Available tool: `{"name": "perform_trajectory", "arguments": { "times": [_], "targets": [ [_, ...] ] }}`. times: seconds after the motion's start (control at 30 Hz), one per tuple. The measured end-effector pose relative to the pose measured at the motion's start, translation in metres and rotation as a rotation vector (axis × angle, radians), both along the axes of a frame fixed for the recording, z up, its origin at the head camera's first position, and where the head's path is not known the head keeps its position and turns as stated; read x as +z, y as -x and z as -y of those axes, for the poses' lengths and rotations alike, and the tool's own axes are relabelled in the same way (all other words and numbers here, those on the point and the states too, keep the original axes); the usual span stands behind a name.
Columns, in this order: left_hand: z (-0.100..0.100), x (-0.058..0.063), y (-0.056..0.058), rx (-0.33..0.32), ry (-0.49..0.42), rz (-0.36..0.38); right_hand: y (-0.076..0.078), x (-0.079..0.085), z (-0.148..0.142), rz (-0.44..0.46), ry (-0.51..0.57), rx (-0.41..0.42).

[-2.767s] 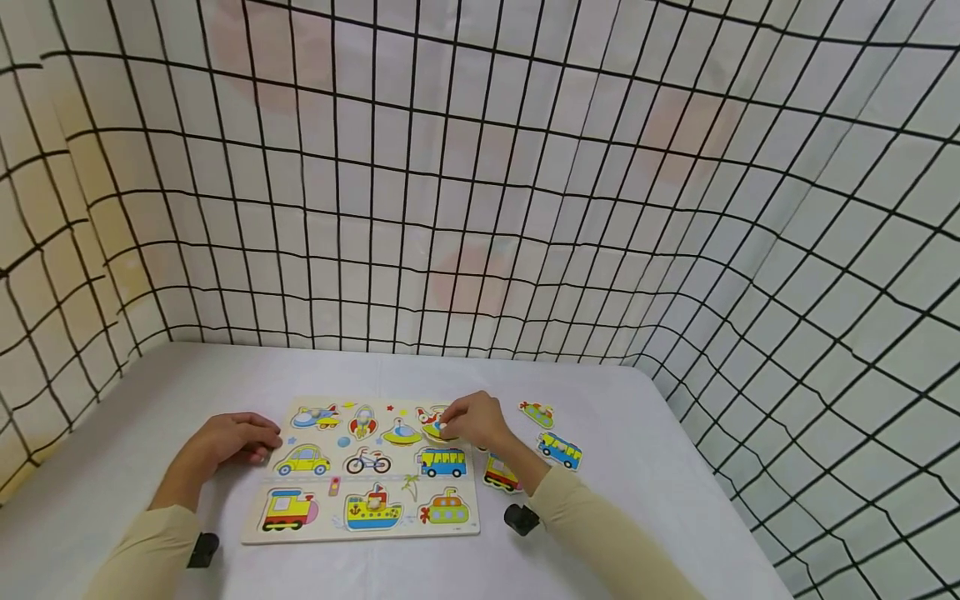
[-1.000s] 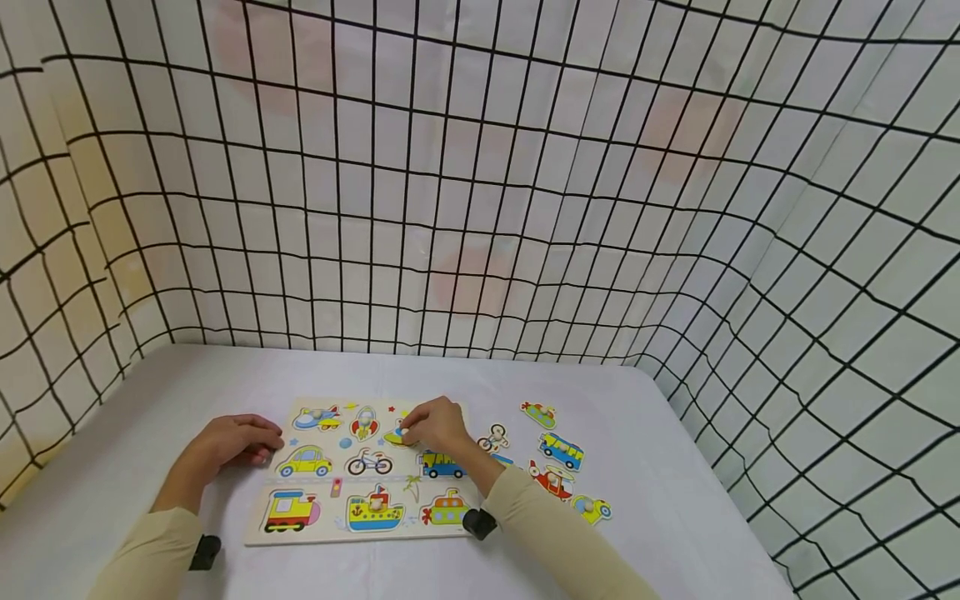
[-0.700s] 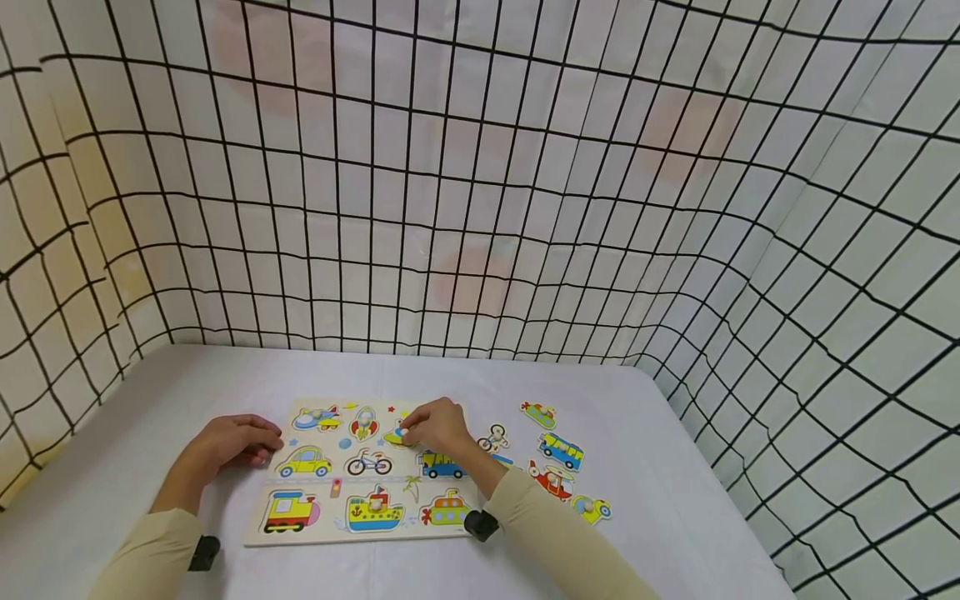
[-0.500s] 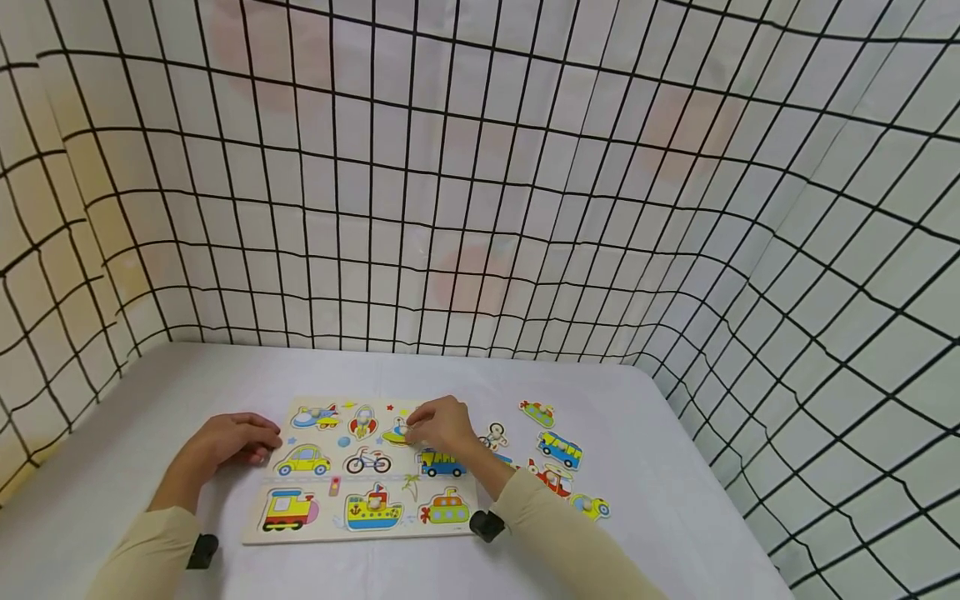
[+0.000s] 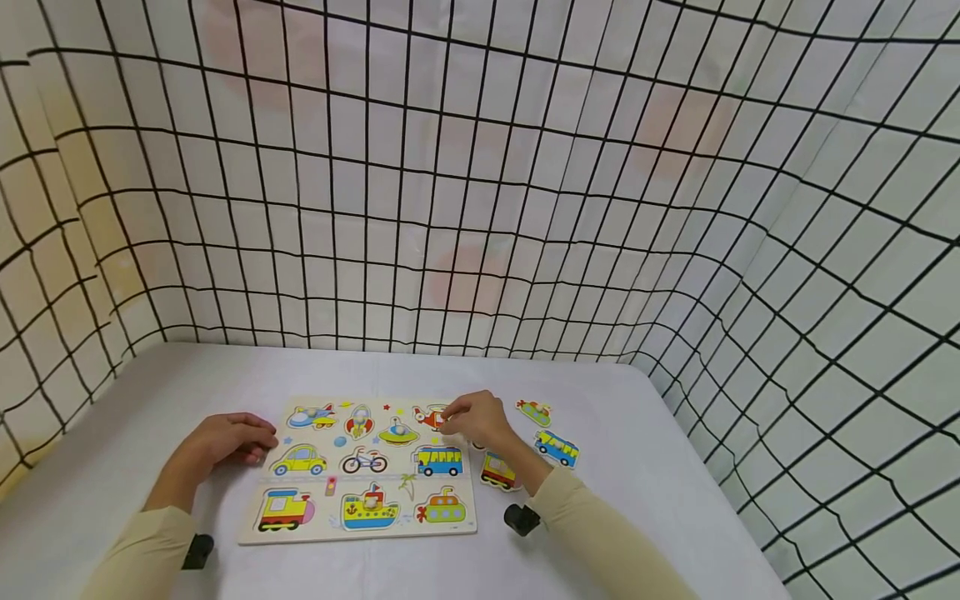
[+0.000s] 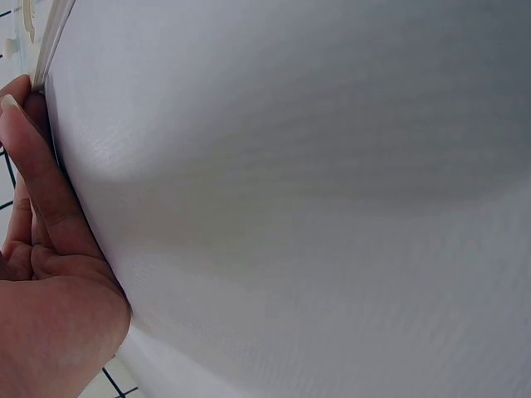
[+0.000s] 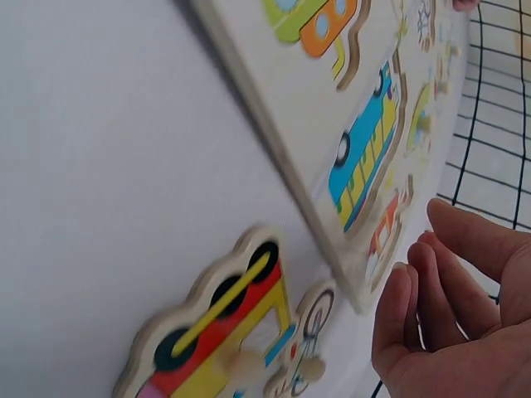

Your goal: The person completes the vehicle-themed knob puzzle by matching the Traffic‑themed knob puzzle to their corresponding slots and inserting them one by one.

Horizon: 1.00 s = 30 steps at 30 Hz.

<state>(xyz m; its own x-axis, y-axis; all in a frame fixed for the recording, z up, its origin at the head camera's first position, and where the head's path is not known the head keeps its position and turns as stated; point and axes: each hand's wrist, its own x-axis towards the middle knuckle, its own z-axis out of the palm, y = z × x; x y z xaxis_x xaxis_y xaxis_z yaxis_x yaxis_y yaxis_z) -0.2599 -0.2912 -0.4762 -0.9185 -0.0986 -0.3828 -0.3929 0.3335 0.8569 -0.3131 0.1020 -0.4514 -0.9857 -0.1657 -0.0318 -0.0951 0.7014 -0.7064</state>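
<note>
A wooden peg puzzle board (image 5: 337, 482) with printed vehicles lies on the white table. The flying saucer piece (image 5: 398, 432) sits in its recess, as do the plane (image 5: 312, 417), rocket (image 5: 360, 422) and boat (image 5: 370, 508) pieces, their knobs showing. My right hand (image 5: 482, 419) hovers by the board's far right corner, beside the helicopter recess (image 5: 429, 417); in the right wrist view its fingers are loosely bent and hold nothing. My left hand (image 5: 228, 437) lies on the table at the board's left edge, its fingertips touching that edge in the left wrist view.
Loose pieces lie right of the board: a submarine (image 5: 534, 412), a bus (image 5: 557, 448), a train (image 5: 498, 472) and a bicycle (image 7: 311, 332), which the right hand mostly hides in the head view. Black netting (image 5: 450, 208) encloses the table's back and sides.
My right hand has let go of the flying saucer piece and moved right, off the saucer to the board's far right corner. My left hand has stayed in place.
</note>
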Motion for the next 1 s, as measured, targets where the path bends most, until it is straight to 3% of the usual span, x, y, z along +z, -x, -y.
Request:
{"name": "perform_trajectory", "arguments": {
  "times": [0.27, 0.57, 1.0],
  "targets": [
    [-0.002, 0.003, 0.0, 0.02, 0.007, 0.014, 0.0, 0.007, -0.031, 0.017, -0.019, -0.006],
    [-0.001, 0.0, 0.001, 0.033, -0.005, 0.023, -0.002, 0.012, -0.068, 0.124, 0.012, 0.003],
    [-0.002, 0.001, 0.002, 0.019, 0.003, 0.014, -0.005, 0.015, -0.119, 0.11, -0.041, -0.017]
  ]
}}
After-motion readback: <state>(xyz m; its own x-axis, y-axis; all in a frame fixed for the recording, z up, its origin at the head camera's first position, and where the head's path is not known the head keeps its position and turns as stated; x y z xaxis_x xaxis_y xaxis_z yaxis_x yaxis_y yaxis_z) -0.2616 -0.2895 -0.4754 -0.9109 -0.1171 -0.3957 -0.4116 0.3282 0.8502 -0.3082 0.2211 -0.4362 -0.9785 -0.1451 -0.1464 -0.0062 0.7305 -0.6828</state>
